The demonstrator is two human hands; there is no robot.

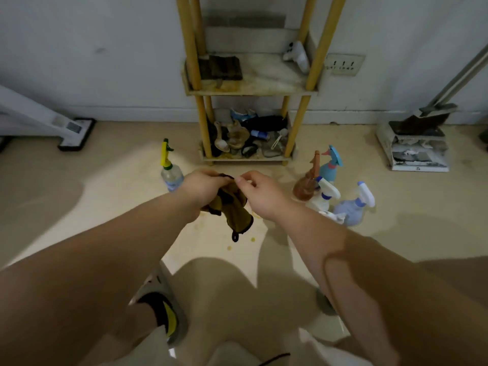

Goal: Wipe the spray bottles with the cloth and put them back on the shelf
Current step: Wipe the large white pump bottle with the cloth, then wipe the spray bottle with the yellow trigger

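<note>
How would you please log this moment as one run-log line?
left hand: grips cloth | right hand: pinches cloth edge | spray bottles: on floor beside shelf

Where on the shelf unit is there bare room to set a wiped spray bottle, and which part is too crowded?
The middle shelf is bare across its centre and front, between the dark pad at left and the white sprayer lying at right rear. The bottom shelf is packed with clutter.

A home utility corner: tiled floor [105, 207], cluttered yellow shelf [248, 85], dustpan [412, 146], wall socket [343, 64].
</note>
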